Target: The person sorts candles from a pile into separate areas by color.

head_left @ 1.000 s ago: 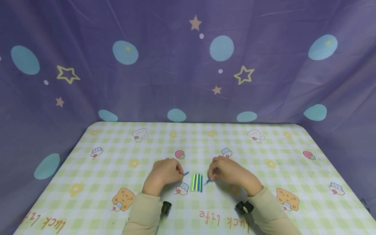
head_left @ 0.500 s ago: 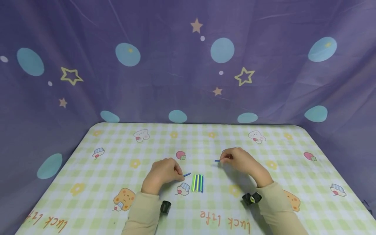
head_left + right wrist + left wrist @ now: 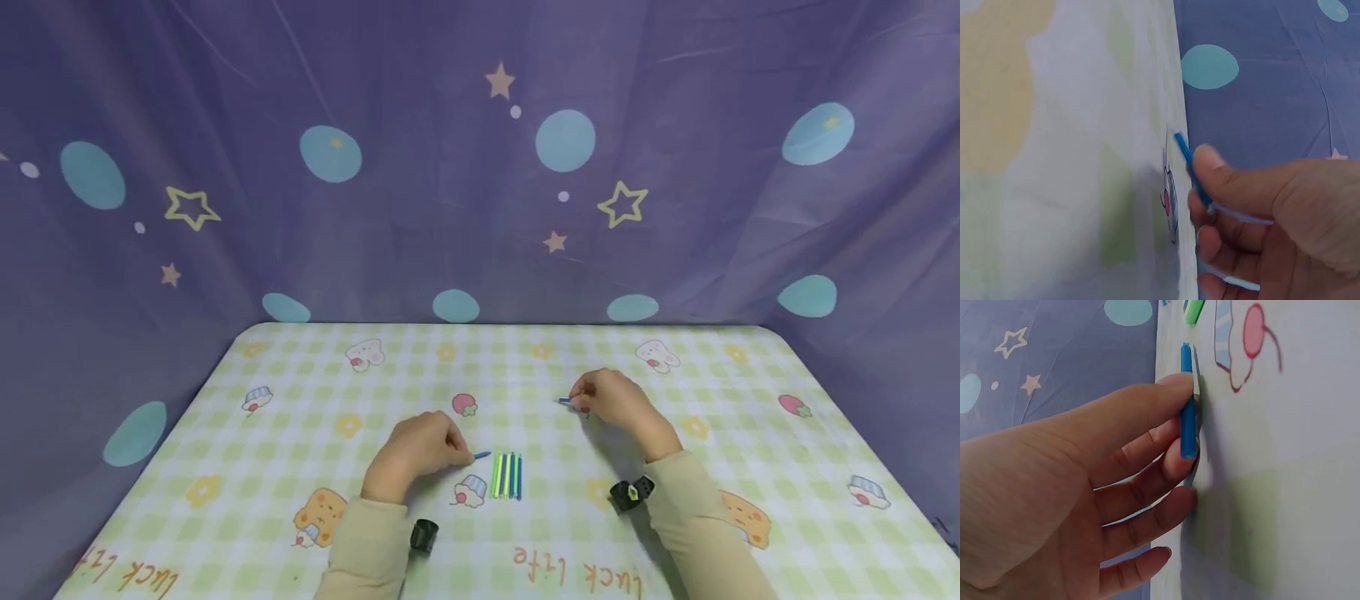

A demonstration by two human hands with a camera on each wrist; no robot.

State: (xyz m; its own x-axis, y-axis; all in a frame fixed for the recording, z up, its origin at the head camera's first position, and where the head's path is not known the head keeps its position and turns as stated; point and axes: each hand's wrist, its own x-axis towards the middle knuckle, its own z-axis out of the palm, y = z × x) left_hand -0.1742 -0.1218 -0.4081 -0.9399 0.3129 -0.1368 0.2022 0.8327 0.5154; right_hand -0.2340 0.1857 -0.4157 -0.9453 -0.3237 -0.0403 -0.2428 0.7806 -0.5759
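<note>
My left hand (image 3: 420, 450) pinches a short, thin blue stick (image 3: 1188, 409) between thumb and fingertips, low over the tablecloth. In the head view this stick's free end points right, towards a row of slim sticks (image 3: 507, 476) in green, yellow and blue. They lie side by side, close together. Farther back and to the right, my right hand (image 3: 611, 404) holds another thin blue stick (image 3: 1192, 169) between thumb and index finger, its free end pointing left. A pale tip shows at that stick's lower end in the right wrist view. The fingers hide part of both sticks.
A green-and-white checked tablecloth (image 3: 300, 400) with printed cartoons covers the table. Behind it hangs a purple curtain (image 3: 420, 192) with stars and dots. Small black wrist devices show at the left cuff (image 3: 423, 536) and the right cuff (image 3: 632, 493).
My right hand has moved away from beside the row, farther back and to the right, with its blue stick. The left hand has stayed nearly in place, still holding its stick.
</note>
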